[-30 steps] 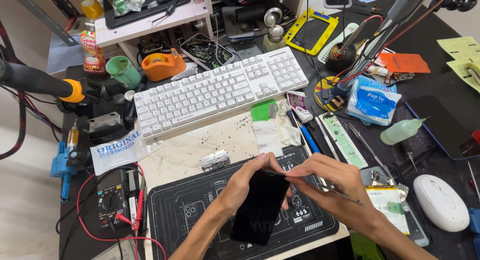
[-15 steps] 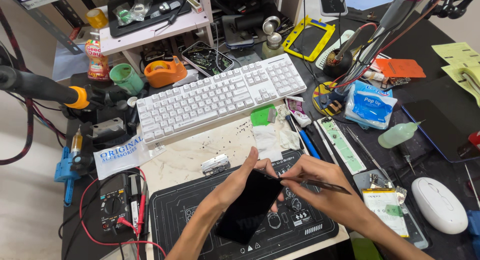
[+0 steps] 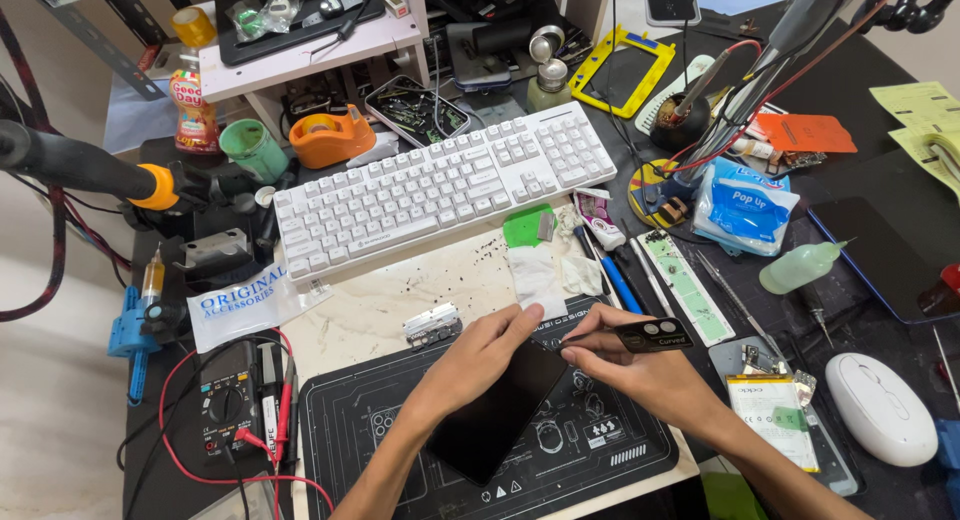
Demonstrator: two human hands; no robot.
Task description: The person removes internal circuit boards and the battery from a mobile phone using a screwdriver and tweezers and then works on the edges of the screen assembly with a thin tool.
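Our left hand (image 3: 475, 355) grips the top edge of a black phone (image 3: 497, 412) tilted over the dark mat (image 3: 590, 450) on the desk (image 3: 400, 305), while our right hand (image 3: 630, 365) pinches a small black strip (image 3: 655, 335) just beside it

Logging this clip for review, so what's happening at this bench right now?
A person holds a flat black smartphone in the left hand above a black repair mat. The right hand pinches a small black camera-lens strip just off the phone's top corner. A white keyboard and white mouse lie nearby, untouched.
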